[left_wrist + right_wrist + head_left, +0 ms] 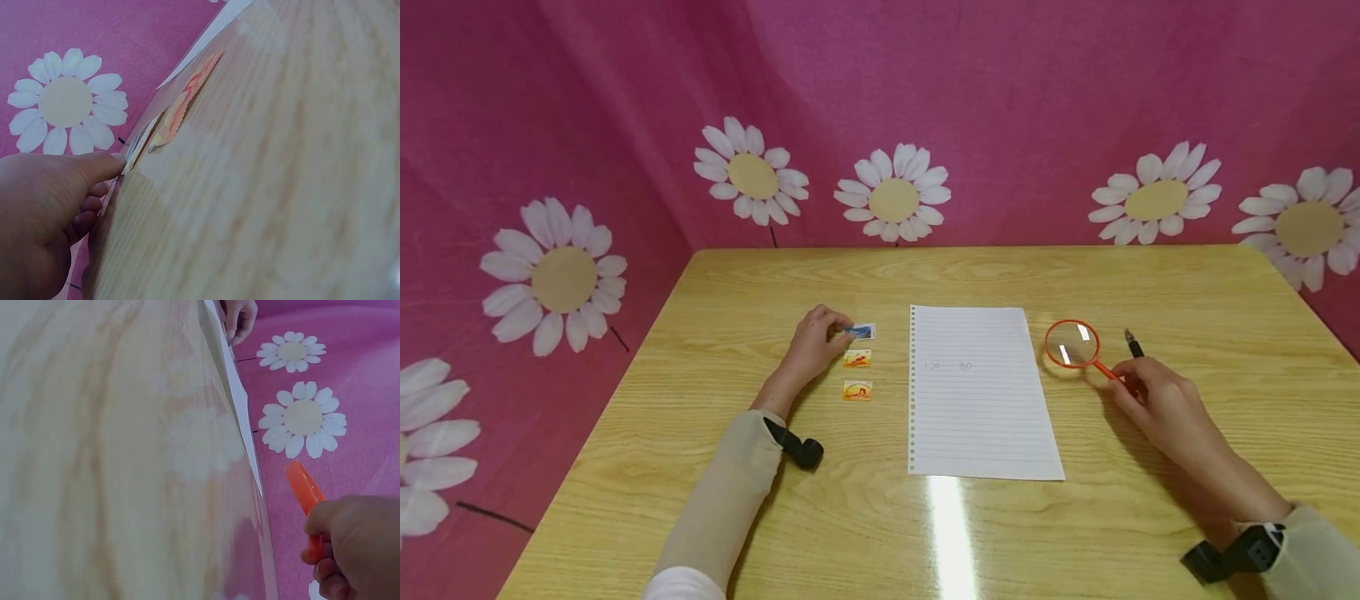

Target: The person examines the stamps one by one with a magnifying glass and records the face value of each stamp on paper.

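Note:
My left hand (pixel 811 346) is at the left end of a blue stamp (pixel 865 332), pinching its edge between thumb and fingers. Two orange-and-yellow stamps lie in a column below it, a middle stamp (pixel 857 358) and a lower stamp (pixel 857 391). In the left wrist view the thumb (pixel 100 167) presses at the stamp's near edge. My right hand (pixel 1172 408) grips the red handle of a magnifying glass (pixel 1099 367), its round lens raised over the table to the right of the paper. In the right wrist view the fingers curl round the orange-red handle (pixel 306 490).
A lined, punched sheet of paper (pixel 977 425) lies mid-table with faint handwritten numbers. Beyond the right hand a dark pen (pixel 1133 343) shows its tip end. The wooden table (pixel 850 533) meets a pink curtain (pixel 1000 100) with daisies at its back and sides.

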Motion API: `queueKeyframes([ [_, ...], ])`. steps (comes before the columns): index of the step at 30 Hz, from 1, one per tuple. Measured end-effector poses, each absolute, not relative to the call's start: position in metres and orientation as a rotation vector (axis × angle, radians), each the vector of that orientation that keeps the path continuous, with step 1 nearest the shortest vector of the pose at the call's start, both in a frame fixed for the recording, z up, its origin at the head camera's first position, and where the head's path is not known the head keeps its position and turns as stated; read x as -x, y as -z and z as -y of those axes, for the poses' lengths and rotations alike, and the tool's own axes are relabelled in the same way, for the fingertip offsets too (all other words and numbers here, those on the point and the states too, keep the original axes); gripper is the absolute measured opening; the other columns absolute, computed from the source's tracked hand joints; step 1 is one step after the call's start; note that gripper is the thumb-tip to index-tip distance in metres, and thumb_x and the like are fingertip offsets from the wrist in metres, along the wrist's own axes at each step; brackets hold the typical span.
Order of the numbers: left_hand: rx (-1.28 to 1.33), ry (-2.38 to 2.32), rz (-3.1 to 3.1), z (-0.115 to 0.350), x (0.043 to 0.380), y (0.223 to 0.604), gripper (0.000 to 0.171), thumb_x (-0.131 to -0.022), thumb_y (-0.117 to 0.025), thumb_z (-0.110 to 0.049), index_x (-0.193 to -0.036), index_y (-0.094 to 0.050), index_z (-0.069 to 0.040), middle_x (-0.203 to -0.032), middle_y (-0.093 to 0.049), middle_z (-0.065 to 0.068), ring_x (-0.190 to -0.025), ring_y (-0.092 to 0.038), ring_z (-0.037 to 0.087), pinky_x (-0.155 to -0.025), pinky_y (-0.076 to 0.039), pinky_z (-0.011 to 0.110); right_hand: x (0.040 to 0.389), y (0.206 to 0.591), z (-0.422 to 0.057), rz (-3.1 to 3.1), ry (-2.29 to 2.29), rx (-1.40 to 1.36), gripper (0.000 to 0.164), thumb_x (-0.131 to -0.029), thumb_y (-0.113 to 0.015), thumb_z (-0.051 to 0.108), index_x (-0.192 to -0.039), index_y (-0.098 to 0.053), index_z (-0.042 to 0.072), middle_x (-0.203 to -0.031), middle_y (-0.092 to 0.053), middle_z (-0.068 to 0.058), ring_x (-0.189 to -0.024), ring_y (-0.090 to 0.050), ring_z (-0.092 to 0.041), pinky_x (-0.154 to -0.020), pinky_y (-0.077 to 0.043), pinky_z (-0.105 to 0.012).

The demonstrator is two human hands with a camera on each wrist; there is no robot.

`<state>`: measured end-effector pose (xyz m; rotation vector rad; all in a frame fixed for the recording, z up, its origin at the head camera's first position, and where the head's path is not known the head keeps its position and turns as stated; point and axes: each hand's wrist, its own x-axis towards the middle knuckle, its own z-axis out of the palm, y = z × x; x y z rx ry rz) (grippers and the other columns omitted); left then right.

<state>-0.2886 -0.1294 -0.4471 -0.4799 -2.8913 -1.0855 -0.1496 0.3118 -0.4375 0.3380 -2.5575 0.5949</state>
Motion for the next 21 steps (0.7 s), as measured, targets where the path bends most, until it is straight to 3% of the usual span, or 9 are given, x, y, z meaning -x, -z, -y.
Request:
queueKeyframes([
  [10, 0.471, 1.108, 2.899, 0.129, 0.289, 0.448, 0.022, -0.094, -0.066, -0.016, -0.111, -0.067, -0.002, -0.105, -0.056, 0.013, -0.099, -0.054, 0.027, -0.088, -0.045, 0.039, 0.158, 0.438, -0.301, 2.487, -0.603, -0.448, 0.031, -0.067, -0.081, -0.007, -0.090, -0.064, 0.001, -0.071, -0.054, -0.001, -0.064, -0.038, -0.002, -0.057, -0.032, -0.013],
  [21, 0.452, 1.109, 2.897, 0.129, 0.290, 0.448, 0.022, -0.093, -0.067, -0.015, -0.110, -0.068, -0.002, -0.105, -0.056, 0.013, -0.097, -0.053, 0.025, -0.086, -0.043, 0.035, 0.164, 0.436, -0.284, 2.512, -0.659, -0.493, 0.027, -0.071, -0.082, -0.001, -0.092, -0.065, 0.004, -0.076, -0.057, 0.000, -0.068, -0.042, -0.003, -0.060, -0.033, -0.013],
])
